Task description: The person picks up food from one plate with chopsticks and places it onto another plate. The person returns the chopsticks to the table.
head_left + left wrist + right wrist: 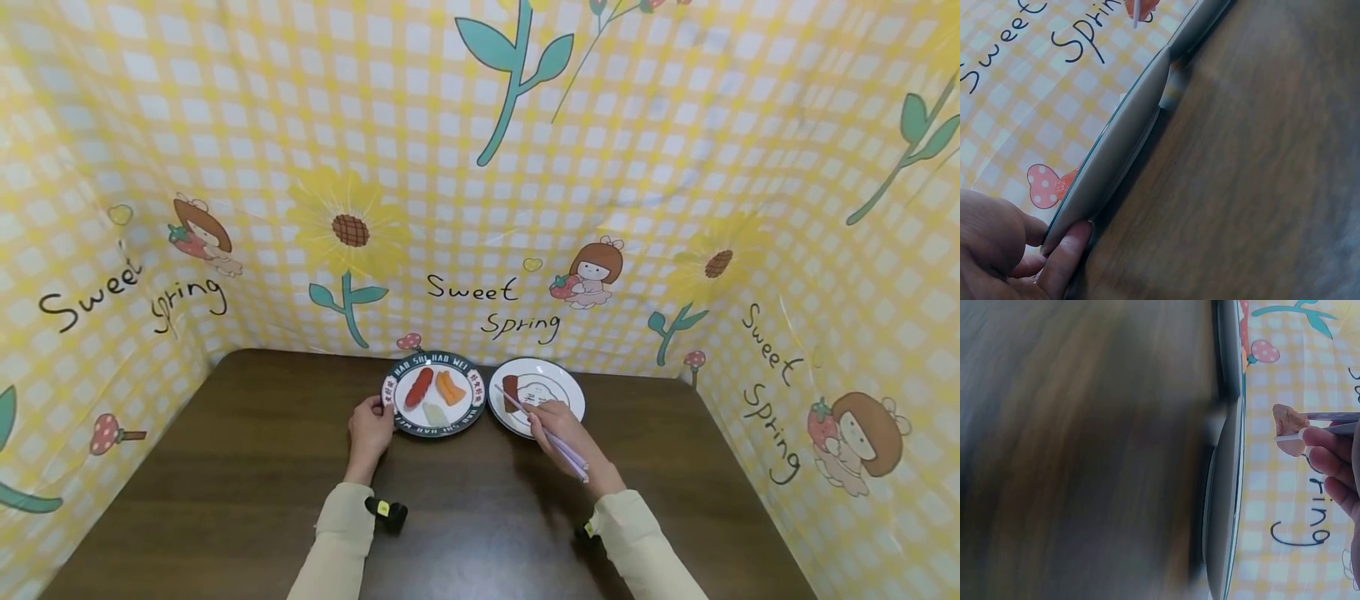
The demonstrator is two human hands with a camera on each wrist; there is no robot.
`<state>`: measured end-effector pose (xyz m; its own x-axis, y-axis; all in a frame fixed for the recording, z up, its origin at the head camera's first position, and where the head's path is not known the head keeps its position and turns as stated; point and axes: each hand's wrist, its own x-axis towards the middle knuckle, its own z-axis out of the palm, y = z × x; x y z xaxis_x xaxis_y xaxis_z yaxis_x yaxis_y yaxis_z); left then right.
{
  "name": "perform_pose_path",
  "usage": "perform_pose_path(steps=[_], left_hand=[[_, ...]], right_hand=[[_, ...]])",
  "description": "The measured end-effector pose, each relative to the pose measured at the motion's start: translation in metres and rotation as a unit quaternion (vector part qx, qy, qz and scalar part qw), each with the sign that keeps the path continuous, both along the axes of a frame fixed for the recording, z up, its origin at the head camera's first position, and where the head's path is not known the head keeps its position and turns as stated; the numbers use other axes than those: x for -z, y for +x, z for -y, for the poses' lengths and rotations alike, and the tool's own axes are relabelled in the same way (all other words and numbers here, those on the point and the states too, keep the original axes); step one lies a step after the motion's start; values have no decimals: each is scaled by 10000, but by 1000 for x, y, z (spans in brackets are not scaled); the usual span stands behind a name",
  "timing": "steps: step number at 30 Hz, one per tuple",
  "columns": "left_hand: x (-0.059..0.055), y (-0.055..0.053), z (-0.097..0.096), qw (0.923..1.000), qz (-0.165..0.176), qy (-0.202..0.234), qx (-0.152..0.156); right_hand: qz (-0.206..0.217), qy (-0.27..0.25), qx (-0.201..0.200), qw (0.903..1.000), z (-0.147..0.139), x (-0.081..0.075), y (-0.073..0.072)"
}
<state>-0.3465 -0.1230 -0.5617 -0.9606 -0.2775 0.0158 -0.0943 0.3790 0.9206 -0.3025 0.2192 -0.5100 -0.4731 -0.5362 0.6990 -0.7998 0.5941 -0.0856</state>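
My left hand (371, 433) pinches the left edge of a plate (431, 432) with a dark green lettered rim; the left wrist view shows thumb above and finger below its rim (1063, 225). On this plate lie a red sausage-like piece (418, 388), an orange wavy piece (448, 388) and a pale translucent piece (434, 413). My right hand (564, 432) holds light purple chopsticks (567, 455). Between their tips is a brown slice of food (1286, 419), raised above the white plate (567, 387) in the right wrist view.
Both plates stand side by side near the back edge of the dark wooden table (480, 533). A yellow checked cloth (465, 225) with printed flowers and lettering rises behind and along both sides. Each wrist bears a black strapped device (390, 515).
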Motion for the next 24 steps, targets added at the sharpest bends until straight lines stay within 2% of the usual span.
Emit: perform_pose_path(steps=[13,18,24], left_hand=[[0,-2,2,10000,-77,-9,-33],[-2,-1,0,9999,-99,-43,-60],[-4,-1,-1,9999,-105,-7,-70]], right_hand=[[442,-139,-249,9986,36,-6,-1],[817,58,52,9966,51,-7,0],[1536,74,340,9875,65,-5,-3]])
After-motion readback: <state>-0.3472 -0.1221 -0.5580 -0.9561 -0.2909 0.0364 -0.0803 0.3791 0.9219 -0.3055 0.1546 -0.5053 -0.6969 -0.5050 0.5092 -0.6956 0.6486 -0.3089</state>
